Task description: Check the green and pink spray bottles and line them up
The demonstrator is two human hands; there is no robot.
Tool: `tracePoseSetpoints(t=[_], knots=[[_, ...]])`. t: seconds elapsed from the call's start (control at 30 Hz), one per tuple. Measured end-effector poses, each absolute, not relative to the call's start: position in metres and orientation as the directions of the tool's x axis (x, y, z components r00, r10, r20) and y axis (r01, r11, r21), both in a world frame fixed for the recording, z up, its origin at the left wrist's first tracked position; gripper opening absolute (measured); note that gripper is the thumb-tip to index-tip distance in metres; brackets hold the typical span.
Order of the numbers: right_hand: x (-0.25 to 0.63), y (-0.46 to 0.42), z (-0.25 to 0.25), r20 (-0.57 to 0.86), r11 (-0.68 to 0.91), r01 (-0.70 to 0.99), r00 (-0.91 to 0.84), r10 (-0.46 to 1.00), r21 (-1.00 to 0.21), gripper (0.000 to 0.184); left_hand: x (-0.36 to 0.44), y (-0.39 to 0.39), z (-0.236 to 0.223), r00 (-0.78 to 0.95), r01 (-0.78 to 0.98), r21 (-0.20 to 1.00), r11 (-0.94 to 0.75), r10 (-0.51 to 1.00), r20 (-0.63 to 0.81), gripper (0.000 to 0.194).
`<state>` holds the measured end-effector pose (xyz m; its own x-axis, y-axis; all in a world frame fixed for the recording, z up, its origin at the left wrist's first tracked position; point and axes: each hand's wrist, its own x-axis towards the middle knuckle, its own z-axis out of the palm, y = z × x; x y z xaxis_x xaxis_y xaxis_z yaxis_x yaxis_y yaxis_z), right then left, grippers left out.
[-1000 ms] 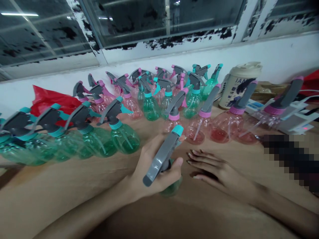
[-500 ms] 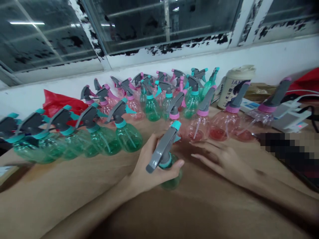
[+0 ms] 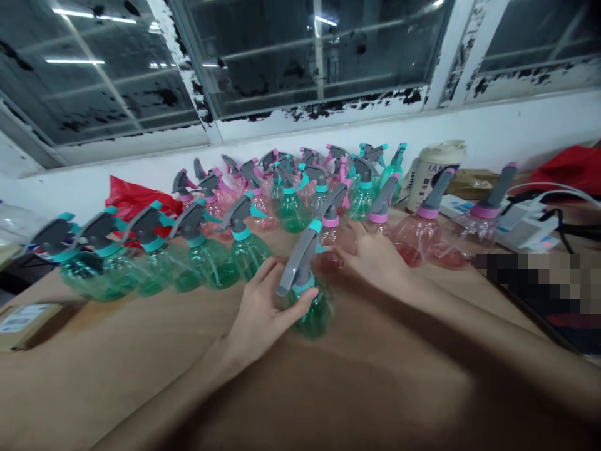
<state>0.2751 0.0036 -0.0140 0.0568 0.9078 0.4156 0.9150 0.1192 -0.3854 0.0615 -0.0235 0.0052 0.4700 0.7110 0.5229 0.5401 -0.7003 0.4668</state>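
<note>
- Head view, and here's my left hand (image 3: 260,316) curled round the neck of a green spray bottle (image 3: 315,316), thumb on the near side just under the teal collar (image 3: 304,283), the other fingers partly hidden behind.
- The bottle stands about upright in that grip, grey trigger head (image 3: 297,260) rising above my thumb, round body bulging out below it.
- Light, I'd say: thin clear plastic, likely with a little give if I squeeze the belly. Smooth too, so a wet wall could slide.
- Best hold, to my mind, is right here, at the narrow neck under the collar; the trigger head looks stiff, but its lever might swing if I grabbed it.
- Over to the right of that grip, my right hand (image 3: 380,260) is at a pink spray bottle (image 3: 330,237), fingers bent beside its body. Blur there: pinching, touching or just near, I can't tell.
- Left of my grip, a row of green bottles (image 3: 211,266); beyond my right hand, more pink ones (image 3: 416,241), all on the table (image 3: 154,351).
</note>
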Motion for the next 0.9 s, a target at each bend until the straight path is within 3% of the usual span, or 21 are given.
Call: tracePoseSetpoints(t=[0.2, 0.9], knots=[[0.265, 0.017, -0.016, 0.36, 0.062, 0.914, 0.095, 0.928, -0.402, 0.066, 0.047, -0.004, 0.004, 0.369, 0.663, 0.481, -0.574, 0.809, 0.457, 0.026], [0.27, -0.001, -0.007, 0.275, 0.113, 0.948, -0.028, 0.961, -0.296, 0.053, 0.057, 0.049, 0.014, 0.419, 0.71, 0.367, -0.601, 0.78, 0.465, 0.026]])
